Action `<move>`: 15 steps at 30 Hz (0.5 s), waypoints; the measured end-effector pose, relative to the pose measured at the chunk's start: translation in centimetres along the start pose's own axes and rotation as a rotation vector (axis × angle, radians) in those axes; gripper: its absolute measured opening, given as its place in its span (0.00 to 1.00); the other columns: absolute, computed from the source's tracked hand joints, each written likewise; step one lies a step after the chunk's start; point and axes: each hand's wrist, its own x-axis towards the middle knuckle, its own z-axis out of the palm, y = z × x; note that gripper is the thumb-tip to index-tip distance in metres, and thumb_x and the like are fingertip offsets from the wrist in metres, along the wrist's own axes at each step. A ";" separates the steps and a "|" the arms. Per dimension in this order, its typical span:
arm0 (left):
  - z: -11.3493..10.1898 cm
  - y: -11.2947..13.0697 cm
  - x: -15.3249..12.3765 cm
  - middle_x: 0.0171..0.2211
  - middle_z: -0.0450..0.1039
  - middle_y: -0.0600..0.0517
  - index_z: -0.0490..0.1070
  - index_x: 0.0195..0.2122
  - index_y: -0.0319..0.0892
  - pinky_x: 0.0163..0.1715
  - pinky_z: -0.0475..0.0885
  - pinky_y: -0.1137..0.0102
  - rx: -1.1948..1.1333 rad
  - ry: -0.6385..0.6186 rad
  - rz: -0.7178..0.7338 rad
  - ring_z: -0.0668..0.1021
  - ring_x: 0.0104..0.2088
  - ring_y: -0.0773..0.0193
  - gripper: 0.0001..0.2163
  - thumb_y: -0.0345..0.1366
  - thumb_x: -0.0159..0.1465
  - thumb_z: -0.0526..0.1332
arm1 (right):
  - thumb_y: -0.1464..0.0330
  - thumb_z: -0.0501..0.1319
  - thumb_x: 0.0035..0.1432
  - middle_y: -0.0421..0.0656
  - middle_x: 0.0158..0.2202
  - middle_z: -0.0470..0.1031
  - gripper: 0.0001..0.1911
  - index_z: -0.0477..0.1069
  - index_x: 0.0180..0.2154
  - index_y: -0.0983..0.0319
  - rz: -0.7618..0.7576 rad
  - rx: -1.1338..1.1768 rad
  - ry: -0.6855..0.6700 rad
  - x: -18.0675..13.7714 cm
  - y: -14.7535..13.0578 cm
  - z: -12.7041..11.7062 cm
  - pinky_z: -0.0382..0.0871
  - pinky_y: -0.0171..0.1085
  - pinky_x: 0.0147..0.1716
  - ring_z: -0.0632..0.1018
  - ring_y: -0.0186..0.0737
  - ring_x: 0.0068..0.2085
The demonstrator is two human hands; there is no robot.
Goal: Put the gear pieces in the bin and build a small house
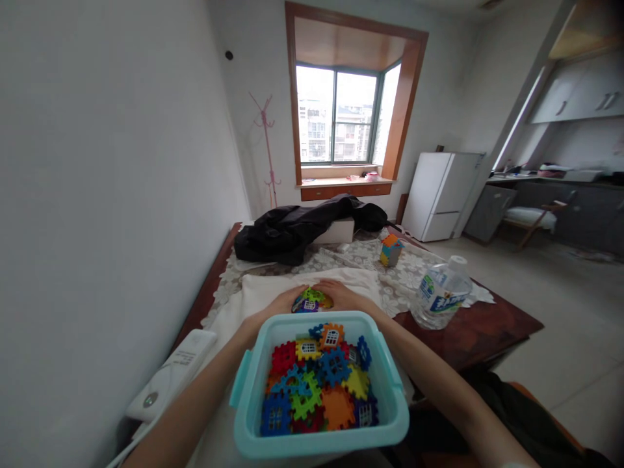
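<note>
Both my hands rest on a white cloth [341, 281] just beyond a light-blue plastic bin [322, 448]. My left hand [280, 304] and my right hand [344, 296] are cupped from either side around a small cluster of joined colourful toy blocks [312, 300]. The fingers curl against it. The bin holds several loose interlocking blocks [316, 387] in red, blue, green, orange and yellow. Farther back on the lace cover stands a small built block house [390, 250].
A clear water bottle [441, 292] stands at the right of the wooden table [487, 328]. A white remote-like device [170, 374] lies at the left by the wall. A black jacket [297, 231] is heaped at the far end. A fridge [441, 195] and chair [531, 221] stand beyond.
</note>
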 end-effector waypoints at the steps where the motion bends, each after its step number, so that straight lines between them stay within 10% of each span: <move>1: 0.1 0.4 -0.1 0.71 0.70 0.43 0.69 0.70 0.46 0.73 0.63 0.50 0.007 0.022 0.025 0.73 0.68 0.40 0.44 0.51 0.52 0.77 | 0.56 0.72 0.62 0.54 0.70 0.70 0.38 0.69 0.69 0.59 0.002 0.003 0.020 0.0 -0.1 0.1 0.57 0.56 0.73 0.67 0.60 0.71; 15: 0.1 1.2 -0.8 0.55 0.83 0.44 0.73 0.61 0.45 0.56 0.77 0.55 0.143 0.199 -0.055 0.83 0.54 0.47 0.24 0.39 0.64 0.67 | 0.71 0.64 0.68 0.51 0.60 0.77 0.20 0.73 0.61 0.58 -0.137 -0.013 0.301 0.6 0.3 1.6 0.73 0.48 0.62 0.79 0.50 0.59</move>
